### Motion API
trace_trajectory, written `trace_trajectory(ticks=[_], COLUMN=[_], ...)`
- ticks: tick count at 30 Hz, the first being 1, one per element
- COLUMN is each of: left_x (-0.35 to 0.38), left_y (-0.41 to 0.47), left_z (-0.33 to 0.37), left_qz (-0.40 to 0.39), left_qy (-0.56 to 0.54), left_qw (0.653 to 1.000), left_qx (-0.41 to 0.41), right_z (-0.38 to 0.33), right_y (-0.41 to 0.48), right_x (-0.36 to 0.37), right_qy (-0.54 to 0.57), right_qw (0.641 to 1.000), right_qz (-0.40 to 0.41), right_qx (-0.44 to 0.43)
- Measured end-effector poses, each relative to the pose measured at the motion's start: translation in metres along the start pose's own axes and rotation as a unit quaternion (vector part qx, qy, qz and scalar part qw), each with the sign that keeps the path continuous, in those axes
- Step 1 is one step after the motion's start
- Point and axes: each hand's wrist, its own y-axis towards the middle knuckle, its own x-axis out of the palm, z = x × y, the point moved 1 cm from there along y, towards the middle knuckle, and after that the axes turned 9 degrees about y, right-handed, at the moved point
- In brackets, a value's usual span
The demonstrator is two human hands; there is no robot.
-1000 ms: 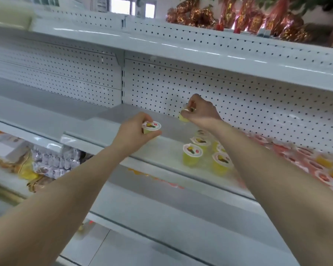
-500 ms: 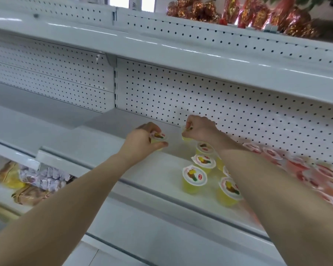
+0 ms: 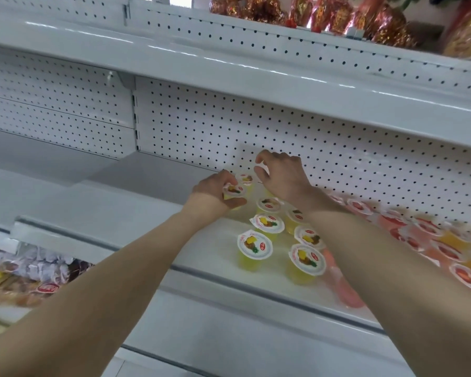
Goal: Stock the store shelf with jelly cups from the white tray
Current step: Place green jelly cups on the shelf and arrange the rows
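My left hand grips a yellow jelly cup with a white fruit-print lid, low over the white shelf, near its pegboard back. Just behind it stands a second yellow cup. My right hand hovers right of that cup with fingers loosely curled and nothing between them. Several more yellow cups stand in two rows running toward the shelf's front edge, under my right forearm. The white tray is out of view.
Red and orange jelly cups fill the shelf to the right. The upper shelf overhangs the hands and carries gold-red foil packs. Wrapped snacks lie on the lower shelf at the left.
Both hands moved closer together at the back of the shelf. My right hand let go of its yellow cup, which now stands by the pegboard. My left hand brought its cup up beside it.
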Motion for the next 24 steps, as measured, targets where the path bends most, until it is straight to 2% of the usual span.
trace_trajectory(ticks=[7,14,20,24], left_x=[0.005,-0.029,-0.059,-0.063], left_y=[-0.002,-0.03,-0.089,-0.151], left_z=[0.003,0.019,0.051,0.076], left_qz=[-0.013,0.073,0.122,0.118], left_qy=[0.054,0.097,0.124,0.128], left_qw=[0.998,0.986,0.964,0.949], left_qx=[0.025,0.112,0.202,0.262], right_z=[0.003,-0.015,-0.043,-0.058], right_y=[-0.028,-0.068,-0.145,-0.22], right_x=[-0.013,-0.049,-0.09,-0.116], right_qy=[-0.04,-0.043,-0.06,-0.1], right_qw=[0.997,0.997,0.994,0.988], right_qz=[0.022,0.035,0.089,0.113], right_qx=[-0.056,-0.049,-0.039,-0.044])
